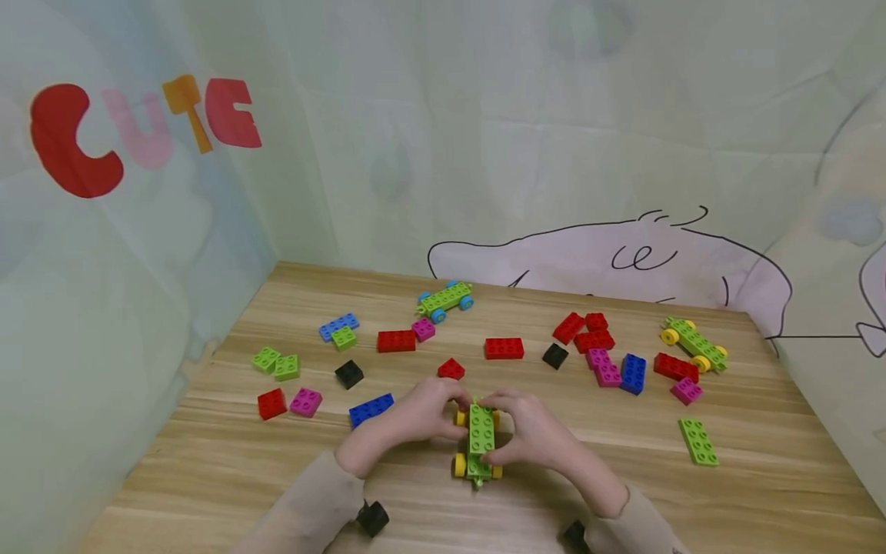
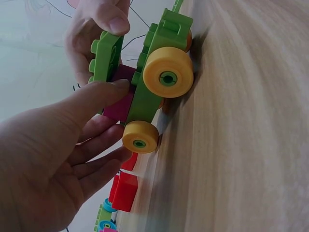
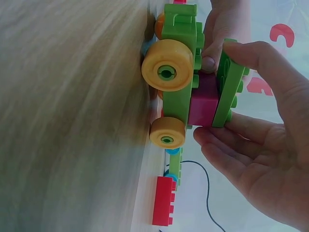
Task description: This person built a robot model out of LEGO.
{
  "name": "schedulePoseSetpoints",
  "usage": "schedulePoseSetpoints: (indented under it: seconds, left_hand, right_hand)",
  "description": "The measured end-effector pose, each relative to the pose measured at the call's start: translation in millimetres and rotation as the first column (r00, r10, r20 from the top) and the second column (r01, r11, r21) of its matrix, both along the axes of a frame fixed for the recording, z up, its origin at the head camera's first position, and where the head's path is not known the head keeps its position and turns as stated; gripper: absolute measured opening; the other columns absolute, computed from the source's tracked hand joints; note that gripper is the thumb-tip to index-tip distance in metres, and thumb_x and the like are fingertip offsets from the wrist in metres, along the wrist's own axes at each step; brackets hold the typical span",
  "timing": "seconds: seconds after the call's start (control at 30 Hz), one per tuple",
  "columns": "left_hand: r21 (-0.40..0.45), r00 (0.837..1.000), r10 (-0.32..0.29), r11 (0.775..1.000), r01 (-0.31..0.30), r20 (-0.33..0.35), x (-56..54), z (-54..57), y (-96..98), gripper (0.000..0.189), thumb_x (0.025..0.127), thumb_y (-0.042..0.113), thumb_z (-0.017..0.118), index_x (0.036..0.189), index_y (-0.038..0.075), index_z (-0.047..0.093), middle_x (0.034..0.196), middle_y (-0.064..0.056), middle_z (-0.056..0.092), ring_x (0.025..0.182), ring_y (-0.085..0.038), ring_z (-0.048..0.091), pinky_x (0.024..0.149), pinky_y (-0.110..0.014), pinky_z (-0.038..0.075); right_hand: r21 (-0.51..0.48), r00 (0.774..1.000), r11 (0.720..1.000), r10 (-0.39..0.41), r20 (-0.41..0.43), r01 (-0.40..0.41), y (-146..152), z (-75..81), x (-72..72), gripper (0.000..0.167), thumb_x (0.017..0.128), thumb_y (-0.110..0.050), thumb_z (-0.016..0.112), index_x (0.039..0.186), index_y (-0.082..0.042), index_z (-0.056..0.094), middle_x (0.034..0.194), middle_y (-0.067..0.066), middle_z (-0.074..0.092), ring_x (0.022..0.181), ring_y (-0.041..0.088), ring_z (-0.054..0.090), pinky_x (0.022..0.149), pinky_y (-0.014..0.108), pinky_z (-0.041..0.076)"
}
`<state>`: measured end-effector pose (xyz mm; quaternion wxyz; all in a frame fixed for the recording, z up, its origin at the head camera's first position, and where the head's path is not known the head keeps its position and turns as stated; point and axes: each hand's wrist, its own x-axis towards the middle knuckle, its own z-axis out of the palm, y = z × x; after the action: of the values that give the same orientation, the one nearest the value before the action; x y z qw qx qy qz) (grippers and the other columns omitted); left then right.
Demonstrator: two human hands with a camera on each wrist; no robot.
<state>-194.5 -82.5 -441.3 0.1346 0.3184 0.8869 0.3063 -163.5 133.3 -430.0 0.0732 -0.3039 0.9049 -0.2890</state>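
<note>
Green plastic car base with round yellow wheels (image 3: 176, 104): on wood-grained table (image 1: 208, 477)
Left hand (image 1: 428, 413): pinching magenta plastic brick (image 3: 203, 104) atop base
Right hand (image 1: 536, 431): pinching flat green plastic plate (image 1: 482, 431) above base

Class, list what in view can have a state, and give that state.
Middle base: upright on yellow wheels
Magenta brick: between middle base and held plate
Held plate: above magenta brick
Left hand: gripping magenta brick
Right hand: pinching held plate
Blue-wheeled base: upright, nothing stacked
Far-right base: upright, nothing stacked
Loose plate: flat, studs up
Loose bricks: scattered
</note>
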Motion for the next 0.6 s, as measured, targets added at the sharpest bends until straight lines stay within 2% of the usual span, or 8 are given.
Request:
schedulePoseSetpoints:
  seconds: [0.6]
  left_hand:
    - [0.021,1.000,-0.007,1.000,0.007,0.006,-0.6,-0.8,0.3,0.027,0.080,0.019,0.081,0.104,0.011,0.070,0.094,0.005,0.068,0.093,-0.013,0.061,0.086,-0.030,0.051]
  right_hand:
    - [-0.015,1.000,1.000,-0.026,0.006,0.026,0.2,-1.7,1.4,0.068,0.065,-0.026,0.089,0.124,-0.002,0.065,0.126,0.016,0.065,0.118,0.034,0.060,0.098,0.054,0.049]
